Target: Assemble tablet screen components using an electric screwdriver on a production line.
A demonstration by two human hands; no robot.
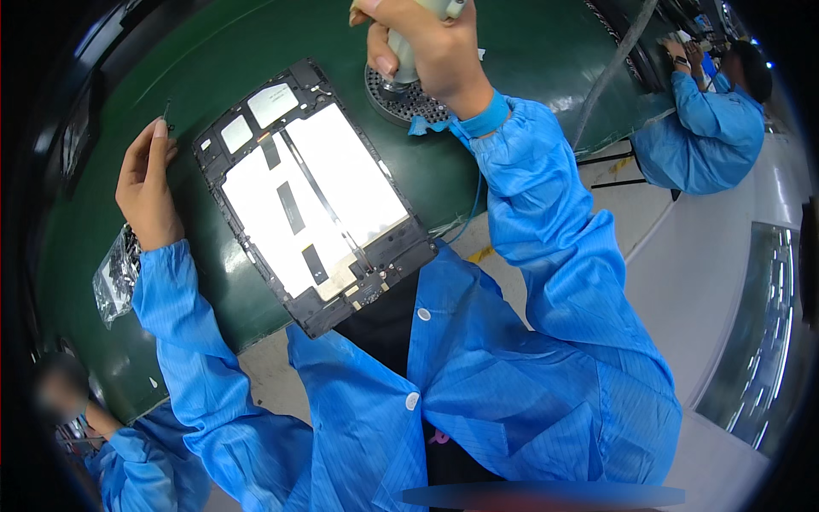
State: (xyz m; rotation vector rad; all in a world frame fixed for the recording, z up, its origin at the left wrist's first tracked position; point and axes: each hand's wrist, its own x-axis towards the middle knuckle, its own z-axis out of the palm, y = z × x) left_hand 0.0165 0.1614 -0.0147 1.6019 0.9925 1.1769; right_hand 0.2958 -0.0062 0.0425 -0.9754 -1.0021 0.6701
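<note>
On the green table lies an opened tablet (363, 175), a black frame with large white panels and dark strips inside, tilted, its lower end by the near edge. My left hand (152, 183) is raised left of it, thumb and fingers pinched on a small thin dark part (167, 113) whose kind I cannot make out. My right hand (439, 64) is wrapped round a pale thick-bodied tool (404, 61) that looks like an electric screwdriver, partly cut off at the top. The tool's metal end points down at a round black tray with many holes (384, 101).
A clear plastic bag of small dark parts (117, 277) lies by my left forearm. A grey cable (612, 72) crosses the table at the right. Co-workers in blue sit at the far right (704, 128) and lower left (145, 461). A thin blue cord (472, 215) hangs near my right sleeve.
</note>
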